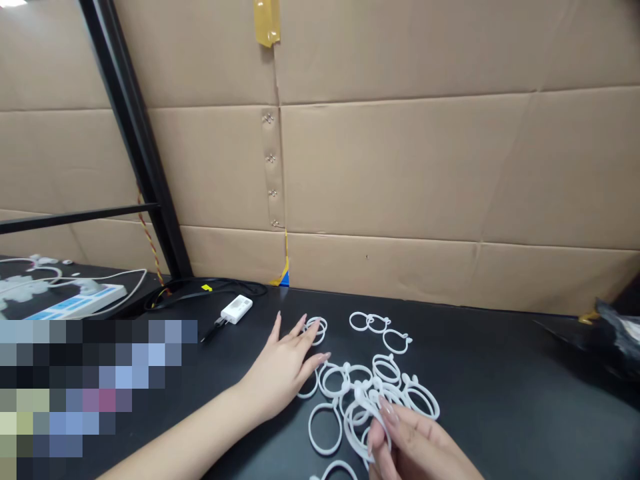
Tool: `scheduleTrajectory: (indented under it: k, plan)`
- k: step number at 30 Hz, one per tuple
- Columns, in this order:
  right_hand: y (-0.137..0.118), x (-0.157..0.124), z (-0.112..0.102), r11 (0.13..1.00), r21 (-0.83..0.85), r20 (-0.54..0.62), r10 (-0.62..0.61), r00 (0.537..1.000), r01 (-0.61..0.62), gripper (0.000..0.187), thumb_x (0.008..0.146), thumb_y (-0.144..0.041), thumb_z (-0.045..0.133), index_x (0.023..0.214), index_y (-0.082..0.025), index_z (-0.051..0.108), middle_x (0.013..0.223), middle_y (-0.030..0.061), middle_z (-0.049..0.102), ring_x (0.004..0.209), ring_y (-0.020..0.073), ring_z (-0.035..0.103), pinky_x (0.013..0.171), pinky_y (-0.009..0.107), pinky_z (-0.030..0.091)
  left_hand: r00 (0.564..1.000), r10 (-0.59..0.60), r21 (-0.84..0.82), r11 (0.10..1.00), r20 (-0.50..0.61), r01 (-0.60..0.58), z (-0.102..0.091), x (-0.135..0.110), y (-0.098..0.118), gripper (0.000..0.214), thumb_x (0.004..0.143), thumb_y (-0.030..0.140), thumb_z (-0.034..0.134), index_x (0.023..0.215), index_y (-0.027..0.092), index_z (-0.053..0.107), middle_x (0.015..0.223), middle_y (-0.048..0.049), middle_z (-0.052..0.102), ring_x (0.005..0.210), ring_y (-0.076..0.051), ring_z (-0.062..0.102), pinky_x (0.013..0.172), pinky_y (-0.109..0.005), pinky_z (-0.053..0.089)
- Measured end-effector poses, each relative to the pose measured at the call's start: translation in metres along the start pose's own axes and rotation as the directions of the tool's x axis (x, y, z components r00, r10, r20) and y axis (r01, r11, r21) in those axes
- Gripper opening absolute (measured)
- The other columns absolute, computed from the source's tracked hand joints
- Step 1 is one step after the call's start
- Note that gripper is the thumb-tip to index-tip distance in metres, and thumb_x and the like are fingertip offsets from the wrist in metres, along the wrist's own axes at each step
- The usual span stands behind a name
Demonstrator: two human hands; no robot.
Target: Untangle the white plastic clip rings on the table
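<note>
White plastic rings, each with a small knob on its rim, lie in a loose pile (pixel 334 381) on the black table. At the pile's near side, my right hand (pixel 417 437) pinches a white ring (pixel 349 433) between thumb and fingers; overlap hides whether it holds more than one. My left hand (pixel 277 370) is open, palm down with fingers spread, beside the pile. Its fingertips reach a small overlapping group of rings (pixel 324 327), and its thumb is near another ring. Several rings (pixel 396 341) lie apart, farther back.
A white charger (pixel 237 309) and black cables (pixel 235 285) lie at the back left. A power strip (pixel 80 301) sits beyond the black metal post (pixel 135 140). The cardboard wall (pixel 400 167) closes the back. A dark plastic bag (pixel 613 340) is at the right edge. The lower left is pixelated.
</note>
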State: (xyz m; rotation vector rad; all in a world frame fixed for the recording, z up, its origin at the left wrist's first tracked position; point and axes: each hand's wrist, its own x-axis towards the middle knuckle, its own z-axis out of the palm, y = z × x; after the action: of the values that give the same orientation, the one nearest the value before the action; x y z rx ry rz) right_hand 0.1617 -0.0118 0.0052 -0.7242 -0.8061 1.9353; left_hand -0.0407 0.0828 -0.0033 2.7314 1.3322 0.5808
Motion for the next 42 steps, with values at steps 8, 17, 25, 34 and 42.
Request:
scheduleTrajectory:
  k: [8,17,25,34,42]
  plan:
    - [0.004,0.001,-0.002,0.999,0.041,-0.024,0.005,1.0,-0.004,0.031,0.072,-0.042,0.072,0.061,-0.013,0.069,0.036,-0.0037,0.051,0.034,0.0032,0.043,0.04,0.014,0.03,0.998,-0.055,0.064,0.996,-0.036,0.057,0.001,0.004,-0.011,0.047,0.095,0.042,0.031,0.14,0.025,0.031,0.146,-0.0073,0.033,0.137,-0.027,0.019,0.106,-0.058,0.015]
    - [0.003,0.001,-0.002,1.0,-0.008,-0.02,0.012,1.0,-0.012,0.033,0.074,-0.043,0.07,0.062,-0.012,0.067,0.039,-0.0036,0.053,0.035,0.0031,0.043,0.041,0.014,0.03,0.999,-0.017,0.039,0.999,0.04,0.016,0.007,0.001,-0.009,0.048,0.094,0.049,0.032,0.138,0.031,0.033,0.143,-0.0051,0.039,0.137,-0.027,0.017,0.106,-0.06,0.008]
    - [0.007,0.008,-0.007,0.983,0.181,0.08,-0.053,0.995,0.037,0.042,0.073,-0.043,0.071,0.049,-0.016,0.049,0.039,-0.0076,0.045,0.031,0.0018,0.025,0.041,0.017,0.032,0.999,0.027,-0.005,1.0,0.039,-0.027,0.007,0.0,-0.003,0.047,0.095,0.044,0.032,0.14,0.035,0.025,0.147,0.0019,0.03,0.138,-0.023,0.015,0.108,-0.055,0.017]
    - [-0.005,-0.002,0.006,0.991,0.133,-0.023,0.002,1.0,0.001,0.032,0.074,-0.04,0.071,0.079,-0.008,0.073,0.044,-0.0011,0.058,0.036,0.0034,0.046,0.045,0.015,0.037,0.999,0.031,-0.046,0.998,0.016,-0.03,0.007,0.0,-0.003,0.049,0.092,0.045,0.04,0.138,0.03,0.033,0.138,-0.0003,0.046,0.136,-0.022,0.024,0.11,-0.049,0.021]
    - [-0.001,0.001,0.003,0.979,0.202,-0.045,0.005,0.999,0.004,0.03,0.073,-0.037,0.073,0.079,-0.008,0.074,0.036,-0.0031,0.052,0.034,0.0031,0.042,0.043,0.014,0.038,0.999,0.037,-0.094,0.995,0.015,-0.035,0.012,0.004,-0.009,0.048,0.093,0.041,0.04,0.139,0.031,0.03,0.144,-0.0003,0.037,0.136,-0.021,0.022,0.109,-0.049,0.022]
